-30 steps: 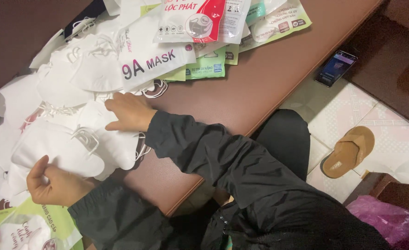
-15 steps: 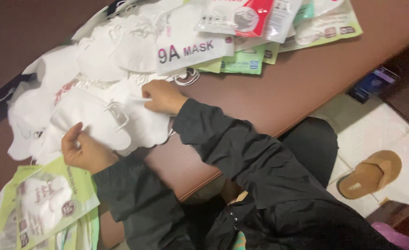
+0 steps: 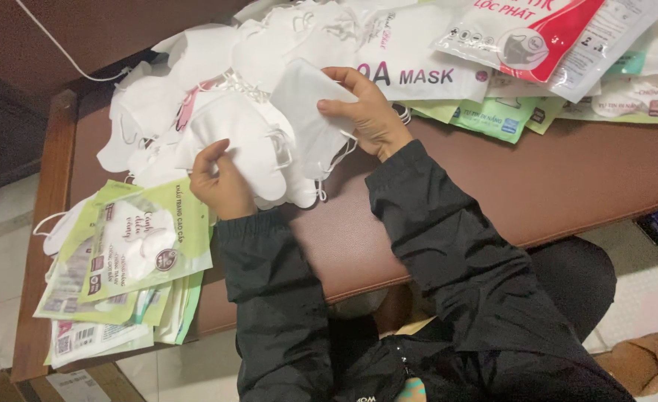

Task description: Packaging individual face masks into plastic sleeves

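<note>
The right hand (image 3: 370,112) pinches the fingers (image 3: 336,106) on a folded white face mask (image 3: 310,104), lifted at 12 o'clock over the pile. The left hand (image 3: 221,182) clamps on another white mask (image 3: 243,145) at 9 o'clock of it, the two touching. Loose masks (image 3: 143,112) heap beyond on the brown counter (image 3: 552,186); green packets (image 3: 132,246) lie at 8 o'clock, more packets (image 3: 485,115) at 2 o'clock.
</note>
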